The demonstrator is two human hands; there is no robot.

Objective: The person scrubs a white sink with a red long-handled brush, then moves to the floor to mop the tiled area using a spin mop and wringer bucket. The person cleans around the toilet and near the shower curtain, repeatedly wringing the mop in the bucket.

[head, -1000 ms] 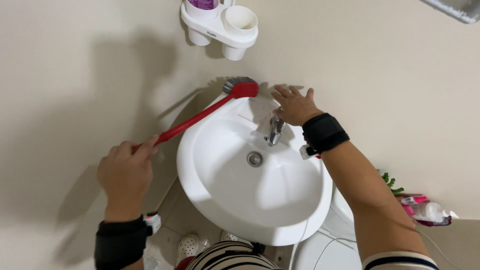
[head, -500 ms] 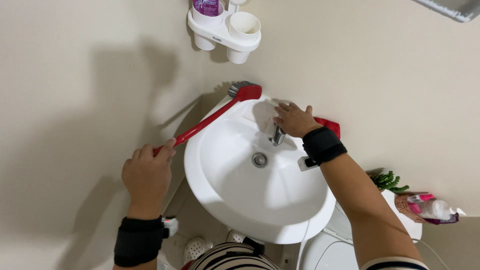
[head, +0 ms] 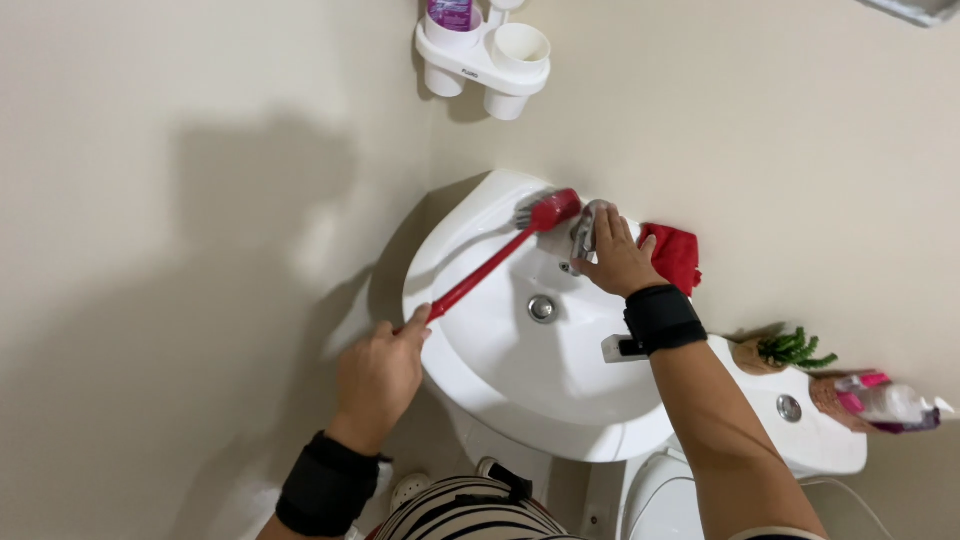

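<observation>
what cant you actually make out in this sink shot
- Head view: the tap is mostly covered by the right hand.
- The red cloth is partly behind that hand.
- The brush handle end is hidden inside the left hand.
- The wall cup holder is cut off by the top edge.
- The toilet is partly behind the right forearm.

A plain beige wall (head: 200, 150) fills most of the view, with a soft shadow on it. High on this wall hangs a white cup holder (head: 483, 60). Low against it, far to the right, stands a white toilet tank (head: 800, 440) bearing a small green plant (head: 795, 350).
</observation>
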